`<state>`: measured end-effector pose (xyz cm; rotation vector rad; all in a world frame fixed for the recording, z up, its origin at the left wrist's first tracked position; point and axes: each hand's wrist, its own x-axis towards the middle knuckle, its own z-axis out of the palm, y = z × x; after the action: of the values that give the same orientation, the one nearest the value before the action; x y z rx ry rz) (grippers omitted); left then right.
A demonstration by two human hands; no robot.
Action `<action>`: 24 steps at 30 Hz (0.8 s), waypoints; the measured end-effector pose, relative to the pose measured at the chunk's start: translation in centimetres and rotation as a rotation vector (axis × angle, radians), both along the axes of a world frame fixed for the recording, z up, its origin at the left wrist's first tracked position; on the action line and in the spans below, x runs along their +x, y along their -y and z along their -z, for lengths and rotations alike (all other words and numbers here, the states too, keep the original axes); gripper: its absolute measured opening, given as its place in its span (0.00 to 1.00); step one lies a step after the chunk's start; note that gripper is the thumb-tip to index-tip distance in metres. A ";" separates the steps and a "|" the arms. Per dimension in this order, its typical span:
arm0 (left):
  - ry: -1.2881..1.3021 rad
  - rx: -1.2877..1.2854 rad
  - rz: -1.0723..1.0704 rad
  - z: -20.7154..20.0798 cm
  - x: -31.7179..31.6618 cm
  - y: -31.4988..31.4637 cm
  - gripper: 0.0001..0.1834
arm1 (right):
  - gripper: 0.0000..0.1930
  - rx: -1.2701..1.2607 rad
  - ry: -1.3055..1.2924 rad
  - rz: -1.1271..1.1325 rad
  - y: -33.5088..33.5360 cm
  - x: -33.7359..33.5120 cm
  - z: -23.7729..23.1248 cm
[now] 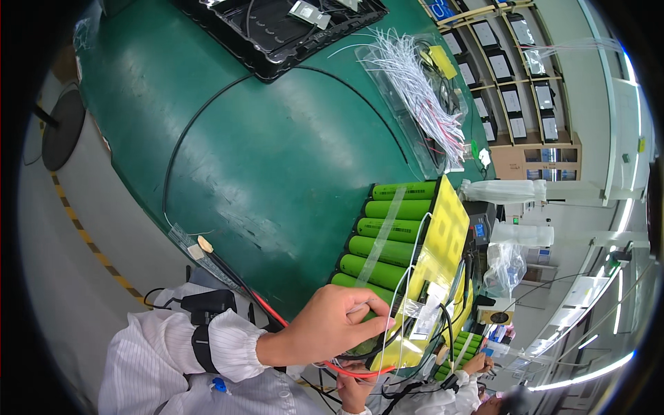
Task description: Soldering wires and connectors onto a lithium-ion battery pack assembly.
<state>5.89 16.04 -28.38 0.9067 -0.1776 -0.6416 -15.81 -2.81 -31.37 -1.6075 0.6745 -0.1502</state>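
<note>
Green cylindrical cells (380, 249) stand in a row, crossed by clear tape, in a battery pack with a yellow insulating board (437, 245) along its side. My left hand (339, 318) is at the near end of the pack, thumb and forefinger pinched together on a thin white wire (413, 259) that runs along the board. Lower down, my right hand (356, 389) is partly hidden; its curled fingers close on a red cable (346, 371) at the pack's corner. Black wires and a white label (430, 309) lie on the board beside my left fingertips.
The pack sits on a green table (256, 173). A long black cable (187, 128) curves across it to a black tray (277, 41). A clear tray holds a bundle of white wires (422, 97). Another person's hand (477, 363) works at a second green pack.
</note>
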 end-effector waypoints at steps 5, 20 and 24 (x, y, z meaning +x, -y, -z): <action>0.009 0.039 0.005 -0.1 0.0 0.1 0.08 | 0.06 -0.014 0.011 -0.057 0.1 0.1 0.0; -0.070 0.199 -0.027 -2.1 -0.4 0.2 0.06 | 0.06 0.005 0.147 -0.155 -0.1 0.0 -0.2; -0.192 0.177 0.032 -2.0 -0.2 -0.1 0.08 | 0.07 0.017 0.152 -0.171 0.1 0.3 0.0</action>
<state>5.67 16.15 -26.36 1.0079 0.0372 -0.7788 -15.51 -2.88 -31.36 -1.6111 0.4179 -0.1390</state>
